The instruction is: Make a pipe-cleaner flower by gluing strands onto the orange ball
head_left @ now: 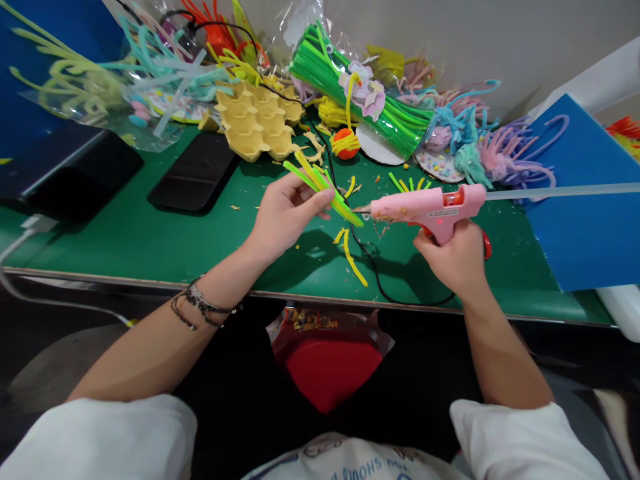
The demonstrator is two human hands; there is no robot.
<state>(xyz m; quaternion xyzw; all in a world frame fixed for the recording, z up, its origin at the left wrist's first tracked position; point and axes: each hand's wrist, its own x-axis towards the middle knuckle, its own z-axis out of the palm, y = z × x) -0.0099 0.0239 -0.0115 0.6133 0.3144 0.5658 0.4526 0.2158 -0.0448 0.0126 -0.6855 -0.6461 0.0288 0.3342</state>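
Green covers the table (125,250), with a white shirt (115,443) at its near side and a blue board (590,220) leaning over its right end. At the back lie a bag (360,87) of green stems and an egg tray (260,123), with a phone (195,175) to the left.

A pink glue gun (420,204) sits in the right hand (457,260), fingers curled round its grip; whether the trigger is pressed, I cannot tell. Out of its rear runs a long glue stick (560,192). The left hand (290,210) is pinched, thumb against fingers, on a few yellow and green stems (341,203), held above the table with their lower ends at the nozzle; contact there is unclear. Yellow scraps (354,261) lie below.

Those stems should be light, fuzzy and bendable, best pinched mid-length, clear of the tip. The gun probably feels firm and nose-hot, so the grip is the place to hold.

Its label (443,213) is too small to read; the shirt's blue letters, upside down, show something like "SHOO".
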